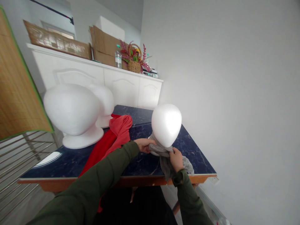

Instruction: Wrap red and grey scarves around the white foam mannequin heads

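One grey cloth (160,151) lay about the neck of a white head form (167,125), which stood on the dark blue table (194,153) near its right edge; how the cloth ran behind the neck was hidden. The left hand (144,145) pinched the fold at the left of the neck, and the right hand (177,159) grasped it at the front right, fingers curled round the fabric. Below, one loose part hung down at the near edge, and a thinner, rumpled part spread toward the near right corner.

Good handling here seemed to call for light, matched tension from both hands, since a harder pull on one side might tip or turn the form. Flattening the bunched fold would likely help it sit evenly, and the loose parts were best kept untwisted.

Toward the left edge stood a second form (72,109), with a red cloth (120,126) beside it running to the near edge.
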`<move>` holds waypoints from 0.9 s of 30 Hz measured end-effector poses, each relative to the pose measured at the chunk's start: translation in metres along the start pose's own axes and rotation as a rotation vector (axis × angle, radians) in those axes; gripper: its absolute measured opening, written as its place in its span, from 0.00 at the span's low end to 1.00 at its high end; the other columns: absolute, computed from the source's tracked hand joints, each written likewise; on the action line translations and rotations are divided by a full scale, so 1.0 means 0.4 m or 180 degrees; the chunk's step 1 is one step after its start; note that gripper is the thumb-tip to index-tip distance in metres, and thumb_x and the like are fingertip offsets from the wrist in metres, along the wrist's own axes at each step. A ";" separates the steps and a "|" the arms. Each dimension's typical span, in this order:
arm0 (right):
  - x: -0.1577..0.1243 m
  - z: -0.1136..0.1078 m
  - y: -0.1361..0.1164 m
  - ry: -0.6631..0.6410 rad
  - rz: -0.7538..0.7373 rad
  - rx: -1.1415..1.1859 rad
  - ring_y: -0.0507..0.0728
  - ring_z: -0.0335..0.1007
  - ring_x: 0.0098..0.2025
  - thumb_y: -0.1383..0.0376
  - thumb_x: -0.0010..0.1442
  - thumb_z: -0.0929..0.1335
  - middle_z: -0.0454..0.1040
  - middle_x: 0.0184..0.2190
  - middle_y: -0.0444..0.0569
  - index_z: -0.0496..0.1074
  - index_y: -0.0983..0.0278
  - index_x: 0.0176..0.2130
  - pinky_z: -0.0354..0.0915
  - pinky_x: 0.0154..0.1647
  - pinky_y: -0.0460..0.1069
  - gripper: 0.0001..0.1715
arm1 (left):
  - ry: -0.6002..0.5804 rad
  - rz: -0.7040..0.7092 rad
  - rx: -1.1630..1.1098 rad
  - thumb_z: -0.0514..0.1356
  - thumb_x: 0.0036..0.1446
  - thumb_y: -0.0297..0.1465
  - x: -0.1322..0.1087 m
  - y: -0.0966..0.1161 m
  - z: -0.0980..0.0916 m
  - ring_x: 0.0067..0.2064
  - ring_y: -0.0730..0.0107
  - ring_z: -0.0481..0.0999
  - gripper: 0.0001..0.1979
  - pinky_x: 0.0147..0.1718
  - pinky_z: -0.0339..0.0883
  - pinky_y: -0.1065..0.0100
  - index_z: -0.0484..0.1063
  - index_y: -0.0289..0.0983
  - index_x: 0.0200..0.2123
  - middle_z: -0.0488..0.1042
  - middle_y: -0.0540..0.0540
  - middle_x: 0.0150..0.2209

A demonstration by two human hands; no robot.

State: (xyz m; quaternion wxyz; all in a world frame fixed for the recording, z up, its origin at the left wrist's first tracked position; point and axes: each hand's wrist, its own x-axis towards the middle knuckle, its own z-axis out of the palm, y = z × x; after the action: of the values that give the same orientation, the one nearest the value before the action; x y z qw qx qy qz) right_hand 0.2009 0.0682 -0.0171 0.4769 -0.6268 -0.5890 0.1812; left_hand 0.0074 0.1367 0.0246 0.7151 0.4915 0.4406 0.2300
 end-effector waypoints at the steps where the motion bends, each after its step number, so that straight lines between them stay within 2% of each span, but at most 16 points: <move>1: 0.006 -0.001 0.006 -0.0069 0.0053 0.0068 0.56 0.66 0.29 0.63 0.49 0.58 0.71 0.23 0.47 0.69 0.65 0.25 0.60 0.31 0.47 0.13 | -0.0061 -0.0034 -0.0015 0.62 0.39 0.25 -0.003 0.001 -0.009 0.19 0.71 0.68 0.03 0.20 0.59 0.71 0.71 0.35 0.23 0.72 0.49 0.17; 3: 0.015 0.001 0.014 -0.0193 0.0150 0.0175 0.54 0.66 0.27 0.62 0.50 0.57 0.71 0.22 0.46 0.69 0.65 0.26 0.60 0.27 0.45 0.15 | -0.0195 -0.0042 -0.0133 0.62 0.37 0.20 -0.010 0.002 -0.020 0.21 0.68 0.70 0.07 0.23 0.60 0.70 0.73 0.34 0.24 0.74 0.47 0.18; 5: 0.020 0.004 0.019 -0.0289 0.0212 0.0186 0.53 0.65 0.24 0.62 0.50 0.57 0.69 0.20 0.44 0.69 0.65 0.26 0.58 0.24 0.44 0.16 | -0.0274 0.0137 -0.0347 0.61 0.37 0.18 -0.021 -0.001 -0.020 0.26 0.66 0.73 0.10 0.27 0.62 0.69 0.74 0.33 0.26 0.76 0.46 0.22; 9: 0.029 0.000 0.014 -0.0378 0.0181 -0.0041 0.53 0.63 0.24 0.63 0.49 0.59 0.67 0.18 0.44 0.68 0.65 0.23 0.54 0.24 0.44 0.12 | -0.0209 0.0646 -0.0997 0.56 0.44 0.20 -0.043 -0.018 -0.005 0.33 0.68 0.75 0.10 0.35 0.65 0.70 0.74 0.33 0.31 0.78 0.46 0.29; 11: 0.032 -0.008 0.007 -0.0340 0.0113 -0.0210 0.53 0.63 0.26 0.64 0.48 0.60 0.68 0.20 0.45 0.68 0.64 0.22 0.53 0.26 0.45 0.10 | -0.0137 0.0774 -0.1308 0.55 0.48 0.22 -0.052 -0.030 0.002 0.33 0.69 0.76 0.09 0.36 0.66 0.71 0.74 0.32 0.33 0.78 0.46 0.30; 15: 0.034 -0.022 -0.001 -0.0232 0.0042 -0.0532 0.53 0.60 0.26 0.67 0.47 0.62 0.67 0.21 0.45 0.66 0.63 0.21 0.51 0.28 0.45 0.07 | -0.0093 0.0696 -0.1751 0.56 0.52 0.26 -0.072 -0.042 0.005 0.26 0.69 0.75 0.06 0.31 0.69 0.70 0.72 0.31 0.30 0.76 0.46 0.24; 18: 0.032 -0.028 0.005 -0.0162 0.0010 -0.0726 0.52 0.58 0.25 0.67 0.48 0.61 0.66 0.20 0.45 0.65 0.63 0.21 0.49 0.27 0.45 0.07 | -0.0160 0.0672 -0.2008 0.55 0.55 0.30 -0.102 -0.040 0.010 0.25 0.68 0.75 0.08 0.30 0.70 0.68 0.71 0.31 0.29 0.74 0.46 0.22; 20: 0.030 -0.027 0.010 -0.0131 -0.0034 -0.0815 0.52 0.58 0.25 0.68 0.48 0.61 0.66 0.20 0.45 0.64 0.63 0.21 0.49 0.27 0.45 0.07 | -0.0258 0.0829 -0.2416 0.51 0.57 0.33 -0.129 -0.042 0.020 0.28 0.66 0.77 0.13 0.34 0.71 0.65 0.71 0.30 0.33 0.75 0.44 0.25; 23: 0.027 -0.020 0.014 -0.0097 -0.0114 -0.0906 0.53 0.59 0.25 0.68 0.49 0.61 0.66 0.20 0.45 0.64 0.62 0.22 0.51 0.27 0.45 0.06 | -0.0405 0.1220 -0.3351 0.46 0.61 0.37 -0.163 -0.059 0.047 0.36 0.60 0.78 0.22 0.42 0.69 0.58 0.68 0.25 0.45 0.76 0.37 0.33; 25: 0.024 -0.015 0.014 -0.0040 -0.0177 -0.0965 0.54 0.60 0.25 0.69 0.49 0.61 0.66 0.21 0.46 0.64 0.62 0.22 0.53 0.27 0.46 0.06 | -0.0306 0.1400 -0.3827 0.44 0.62 0.35 -0.175 -0.076 0.068 0.38 0.60 0.78 0.23 0.46 0.67 0.56 0.64 0.23 0.51 0.76 0.35 0.35; 27: 0.019 -0.010 0.012 0.0098 -0.0251 -0.1022 0.55 0.62 0.28 0.70 0.48 0.61 0.67 0.24 0.48 0.65 0.63 0.25 0.57 0.30 0.47 0.05 | -0.0063 0.1512 -0.4125 0.44 0.62 0.32 -0.179 -0.089 0.088 0.36 0.63 0.78 0.21 0.47 0.67 0.58 0.64 0.26 0.52 0.77 0.38 0.33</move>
State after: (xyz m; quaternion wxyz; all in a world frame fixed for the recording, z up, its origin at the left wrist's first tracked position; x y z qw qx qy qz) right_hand 0.2086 0.0743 -0.0167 0.3862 -0.6741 -0.6271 0.0562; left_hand -0.0023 0.0498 0.0261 0.7989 0.0502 0.0881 0.5929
